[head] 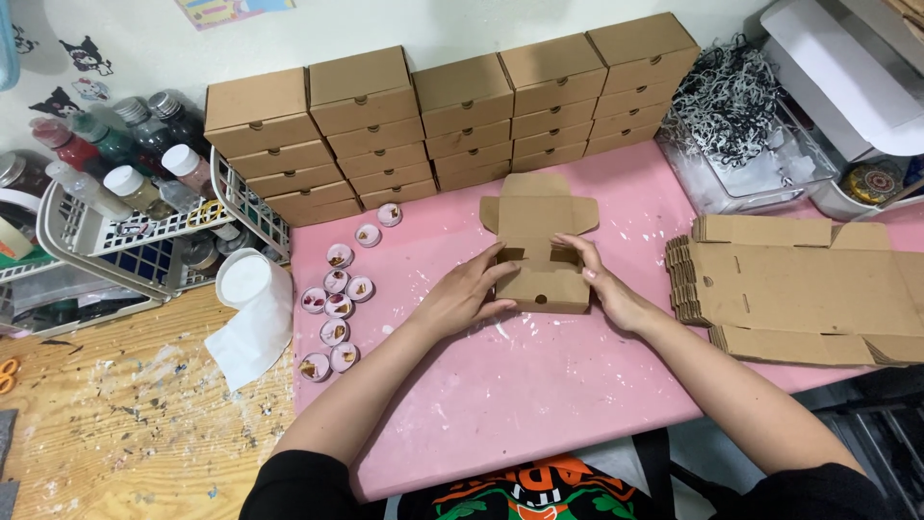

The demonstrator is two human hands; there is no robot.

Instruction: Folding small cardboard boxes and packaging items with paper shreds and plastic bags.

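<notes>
flat cardboard stack (818, 299) runs off the right edge.

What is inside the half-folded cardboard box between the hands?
The cardboard box looks empty, only bare brown inner panels showing. The left hand and right hand cover its side edges.

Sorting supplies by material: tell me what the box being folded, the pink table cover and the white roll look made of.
Box: brown corrugated cardboard, matte; the flat stack shows fluted edges. Pink cover: probably a plastic or rubber mat, smooth, flecked with white paint. White roll: soft paper towel, its loose sheet hanging limp.
</notes>
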